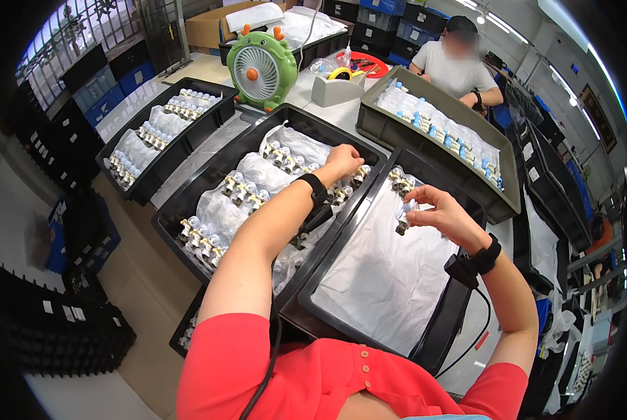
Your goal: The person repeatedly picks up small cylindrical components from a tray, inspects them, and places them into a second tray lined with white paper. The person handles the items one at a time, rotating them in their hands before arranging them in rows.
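Figurine (401,222), small and pale-topped with a dark base, hangs in the head view between the thumb and fingers of the right hand (436,210), which is closed narrowly on it above the near tray (439,329). Just beyond that hand, at the tray's far end, a small cluster of figurines (399,180) stands on white paper (380,294); from there toward the body the paper shows bare, so this side looks barely begun. The left hand (343,161) reaches into the far right corner of the full tray (219,166), fingers narrow and close to the figurines there; I cannot tell whether they grip one. Below and left of that hand several rows of figurines (201,238) lie between folds of paper, so most of this stock seems left.

As for room, the right hand has the widest space below it, over the bare paper. The trays' raised rims run side by side between the two hands, the green tray (432,162) bounds the right hand's far side, and a loose cable (487,318) trails below its wrist. Beyond the left hand, the tray's far wall is near and the fan (263,73) stands farther left
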### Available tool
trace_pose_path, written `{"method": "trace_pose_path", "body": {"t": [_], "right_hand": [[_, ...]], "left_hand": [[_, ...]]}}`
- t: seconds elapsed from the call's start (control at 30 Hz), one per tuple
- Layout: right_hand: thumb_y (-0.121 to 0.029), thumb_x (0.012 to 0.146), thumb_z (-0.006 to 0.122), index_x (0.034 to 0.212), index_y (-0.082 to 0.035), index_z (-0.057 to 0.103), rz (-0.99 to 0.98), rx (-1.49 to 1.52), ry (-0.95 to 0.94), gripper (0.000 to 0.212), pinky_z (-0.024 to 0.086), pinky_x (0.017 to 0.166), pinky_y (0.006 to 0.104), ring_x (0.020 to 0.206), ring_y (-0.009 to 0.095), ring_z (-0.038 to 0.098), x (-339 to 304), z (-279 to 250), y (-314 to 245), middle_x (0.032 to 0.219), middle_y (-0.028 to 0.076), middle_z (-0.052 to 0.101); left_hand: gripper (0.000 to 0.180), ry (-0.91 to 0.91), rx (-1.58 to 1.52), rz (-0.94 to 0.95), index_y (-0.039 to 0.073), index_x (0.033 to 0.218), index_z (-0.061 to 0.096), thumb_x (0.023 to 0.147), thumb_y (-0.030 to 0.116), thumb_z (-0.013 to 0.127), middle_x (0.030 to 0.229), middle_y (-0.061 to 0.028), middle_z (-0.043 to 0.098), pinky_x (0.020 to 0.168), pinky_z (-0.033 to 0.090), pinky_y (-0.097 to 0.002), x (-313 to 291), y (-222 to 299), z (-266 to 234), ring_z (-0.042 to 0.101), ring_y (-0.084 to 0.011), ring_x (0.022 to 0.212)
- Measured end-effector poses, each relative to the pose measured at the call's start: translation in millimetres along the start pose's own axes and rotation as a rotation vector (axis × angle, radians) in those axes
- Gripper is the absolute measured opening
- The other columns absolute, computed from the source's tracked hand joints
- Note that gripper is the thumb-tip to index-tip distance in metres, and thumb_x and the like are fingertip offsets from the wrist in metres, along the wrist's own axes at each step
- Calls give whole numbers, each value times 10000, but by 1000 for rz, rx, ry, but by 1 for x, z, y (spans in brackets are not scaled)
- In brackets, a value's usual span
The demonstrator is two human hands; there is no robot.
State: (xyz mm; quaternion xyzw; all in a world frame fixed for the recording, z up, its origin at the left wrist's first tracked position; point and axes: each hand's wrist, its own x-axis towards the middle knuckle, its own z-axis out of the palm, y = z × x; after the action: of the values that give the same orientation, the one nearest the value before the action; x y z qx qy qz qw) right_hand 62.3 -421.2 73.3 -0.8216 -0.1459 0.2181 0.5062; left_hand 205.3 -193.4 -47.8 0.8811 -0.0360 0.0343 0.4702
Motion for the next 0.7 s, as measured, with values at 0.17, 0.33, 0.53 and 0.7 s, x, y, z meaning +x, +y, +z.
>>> {"method": "trace_pose_path", "body": {"t": [0.17,0.33,0.53,0.7], "right_hand": [[-150,803,673,1067,4,536,1,110,49,336,493,772,258,822,139,603,5,-3,8,978,90,551],[-194,852,638,1115,4,483,31,346,22,364,486,837,271,883,134,588,11,4,5,1006,82,557],[-226,863,626,1288,-4,380,-52,401,112,539,451,901,284,1053,160,532,-5,21,-21,1216,118,455],[-215,859,627,1287,-18,405,-97,319,68,521,435,901,282,1061,149,525,-36,11,-17,1261,96,441]], "left_hand": [[336,-193,-227,194,14,1054,589,790,206,670,846,-97,640,664,511,-287,-52,60,-36,636,-160,746],[568,-494,47,506,57,1182,494,732,293,746,939,-173,612,678,502,-344,-117,105,-41,651,-263,779],[319,-370,-100,302,-19,1050,538,792,145,630,895,-113,652,718,506,-340,-94,80,-46,648,-194,821],[243,-280,-313,-177,19,977,614,815,195,656,897,-53,638,739,452,-297,-33,18,-57,586,-141,805]]}}
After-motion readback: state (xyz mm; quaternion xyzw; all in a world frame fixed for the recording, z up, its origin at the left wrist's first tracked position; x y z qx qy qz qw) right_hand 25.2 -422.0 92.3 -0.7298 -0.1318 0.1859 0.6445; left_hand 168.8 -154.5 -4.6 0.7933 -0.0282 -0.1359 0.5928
